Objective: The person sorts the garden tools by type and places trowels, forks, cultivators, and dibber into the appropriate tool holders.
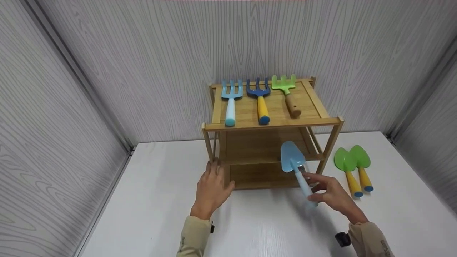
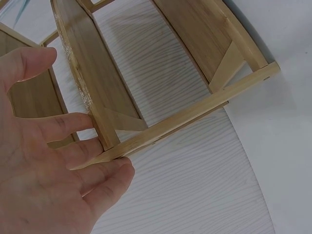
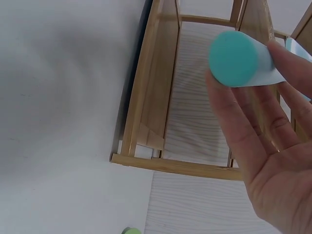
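My right hand holds a light blue hand trowel by its pale handle, thumb and fingers on either side. Its blade points up and away, in front of the wooden rack's lower tiers. In the right wrist view the handle's turquoise end faces the camera. My left hand is at the rack's front left leg. Extended fingers touch the wooden post in the left wrist view, with the thumb spread apart.
On the top tier lie a light blue hand fork, a dark blue fork with a yellow handle and a green fork with a brown handle. Two green trowels with yellow handles lie right of the rack on the white table.
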A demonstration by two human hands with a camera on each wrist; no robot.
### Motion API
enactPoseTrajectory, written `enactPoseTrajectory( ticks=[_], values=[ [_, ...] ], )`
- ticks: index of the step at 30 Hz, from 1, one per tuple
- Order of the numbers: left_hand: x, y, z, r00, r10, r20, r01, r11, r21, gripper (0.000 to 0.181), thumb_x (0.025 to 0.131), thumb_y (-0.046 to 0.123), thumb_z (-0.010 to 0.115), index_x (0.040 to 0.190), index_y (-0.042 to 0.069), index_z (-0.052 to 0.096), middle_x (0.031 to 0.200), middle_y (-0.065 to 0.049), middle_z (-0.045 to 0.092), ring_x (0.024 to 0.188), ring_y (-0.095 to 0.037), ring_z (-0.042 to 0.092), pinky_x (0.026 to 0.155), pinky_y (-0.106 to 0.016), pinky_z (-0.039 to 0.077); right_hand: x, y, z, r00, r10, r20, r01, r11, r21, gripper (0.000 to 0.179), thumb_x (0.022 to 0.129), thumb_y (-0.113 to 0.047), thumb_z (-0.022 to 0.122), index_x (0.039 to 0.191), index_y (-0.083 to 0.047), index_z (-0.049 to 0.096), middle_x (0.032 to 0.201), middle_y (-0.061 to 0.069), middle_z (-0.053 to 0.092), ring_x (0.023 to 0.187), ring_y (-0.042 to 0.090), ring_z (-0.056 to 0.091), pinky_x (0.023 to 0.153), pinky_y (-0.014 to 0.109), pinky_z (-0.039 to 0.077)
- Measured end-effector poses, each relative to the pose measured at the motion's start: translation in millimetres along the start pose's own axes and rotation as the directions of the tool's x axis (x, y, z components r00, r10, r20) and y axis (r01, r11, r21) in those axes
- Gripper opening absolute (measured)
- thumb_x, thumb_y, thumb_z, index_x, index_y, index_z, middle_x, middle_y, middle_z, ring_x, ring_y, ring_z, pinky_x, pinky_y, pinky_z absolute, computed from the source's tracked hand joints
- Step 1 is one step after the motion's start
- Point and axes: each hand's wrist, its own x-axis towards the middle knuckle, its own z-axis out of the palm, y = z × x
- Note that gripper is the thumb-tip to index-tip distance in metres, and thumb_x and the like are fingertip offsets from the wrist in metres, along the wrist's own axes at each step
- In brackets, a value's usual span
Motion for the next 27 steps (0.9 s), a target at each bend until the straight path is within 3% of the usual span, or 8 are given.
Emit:
enactPoseTrajectory(
  ticks=[7, 27],
  values=[
    [0.1, 0.8, -1.1, 1.0, -0.021, 0.015, 0.021, 1.0, -0.001, 0.06, 0.09, 0.029, 0.071, 0.132, -0.012, 0.057, 0.141, -0.029, 0.05, 0.13, -0.049, 0.049, 0.097, -0.052, 0.051, 4.8, -8, 4, 0.999, 0.006, 0.038, -0.007, 1.0, 0.023, 0.066, 0.08, 0.006, 0.073, 0.143, 0.009, 0.051, 0.117, 0.024, 0.061, 0.093, 0.031, 0.063, 0.07, 0.039, 0.059],
    [0.1, 0.0, 0.2, 1.0, -0.01, 0.009, 0.01, 1.0, 0.014, 0.06, 0.09, 0.029, 0.072, 0.132, -0.012, 0.057, 0.141, -0.029, 0.05, 0.128, -0.049, 0.05, 0.094, -0.052, 0.053, 30.5, -36, 23, 0.991, 0.031, 0.133, -0.045, 0.993, 0.108, 0.067, 0.081, 0.002, 0.074, 0.143, 0.006, 0.051, 0.11, 0.018, 0.065, 0.096, 0.03, 0.062, 0.074, 0.042, 0.058]
  ],
)
